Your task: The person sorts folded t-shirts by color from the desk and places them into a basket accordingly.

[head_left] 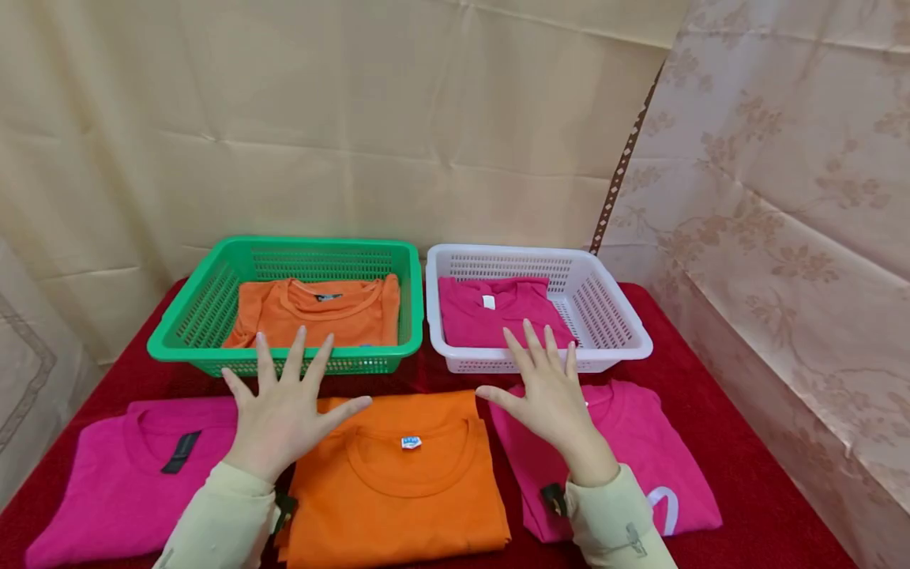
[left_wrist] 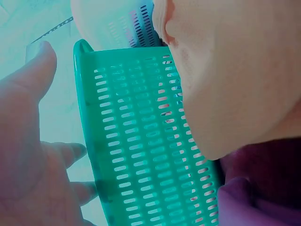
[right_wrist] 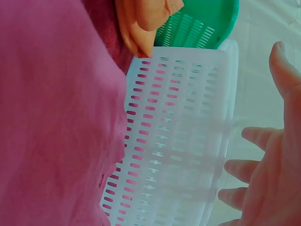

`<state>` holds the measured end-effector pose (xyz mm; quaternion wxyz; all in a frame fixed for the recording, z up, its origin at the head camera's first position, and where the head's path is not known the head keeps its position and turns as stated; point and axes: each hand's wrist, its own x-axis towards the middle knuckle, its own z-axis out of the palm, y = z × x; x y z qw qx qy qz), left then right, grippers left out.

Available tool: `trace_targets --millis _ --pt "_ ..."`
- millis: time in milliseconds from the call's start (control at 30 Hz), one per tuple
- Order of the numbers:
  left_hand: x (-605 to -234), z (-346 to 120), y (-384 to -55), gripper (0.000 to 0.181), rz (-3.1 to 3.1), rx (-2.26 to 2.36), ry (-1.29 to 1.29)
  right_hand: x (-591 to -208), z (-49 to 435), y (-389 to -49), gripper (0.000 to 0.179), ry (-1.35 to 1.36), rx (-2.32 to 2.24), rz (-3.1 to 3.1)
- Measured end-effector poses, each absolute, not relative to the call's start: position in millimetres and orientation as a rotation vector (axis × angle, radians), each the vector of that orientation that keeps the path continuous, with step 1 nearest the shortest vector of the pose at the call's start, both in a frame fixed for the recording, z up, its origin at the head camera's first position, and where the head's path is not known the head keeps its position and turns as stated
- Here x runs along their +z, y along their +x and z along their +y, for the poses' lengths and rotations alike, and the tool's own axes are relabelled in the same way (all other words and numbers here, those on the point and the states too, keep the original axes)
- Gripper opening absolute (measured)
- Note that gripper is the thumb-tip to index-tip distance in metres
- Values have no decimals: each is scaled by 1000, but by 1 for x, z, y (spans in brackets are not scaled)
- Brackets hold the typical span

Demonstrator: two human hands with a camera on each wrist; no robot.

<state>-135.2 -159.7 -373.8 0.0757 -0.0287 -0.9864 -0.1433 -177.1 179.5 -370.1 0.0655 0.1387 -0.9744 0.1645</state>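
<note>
My left hand [head_left: 280, 419] is spread flat with straight fingers, holding nothing, in front of the green basket [head_left: 178, 355]. In the head view it overlaps a magenta folded shirt [head_left: 99, 482] and an orange folded shirt [head_left: 398, 521]. My right hand [head_left: 550, 403], fingers also spread and grasping nothing, is in front of the white basket [head_left: 611, 354]. A pink folded shirt [head_left: 661, 450] with a white mark lies behind and below it. Inside the green basket is a folded orange shirt [head_left: 320, 320]; the white one contains a folded pink shirt [head_left: 490, 320].
The baskets stand side by side at the back of a table with a dark red cloth [head_left: 753, 506]. A beige curtain [head_left: 320, 118] hangs close behind them. Along the right side runs a floral curtain [head_left: 796, 237].
</note>
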Motion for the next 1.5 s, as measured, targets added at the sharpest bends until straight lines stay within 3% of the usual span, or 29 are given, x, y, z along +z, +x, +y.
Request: trace_targets --millis 600,1033,1333,1500 --pt "-369 -157 -117 99 -2899 -889 -151 -365 185 -162 84 517 1149 -2842" --pt "-379 -151 -101 102 -2830 -1303 -97 -366 187 -145 74 540 1332 -2827" --pt "-387 -156 -104 87 -2745 -1385 -38 -368 185 -142 58 744 1572 -2709" --pt "-394 -158 -105 82 -2739 -1466 -67 -375 183 -147 57 686 1616 -2801"
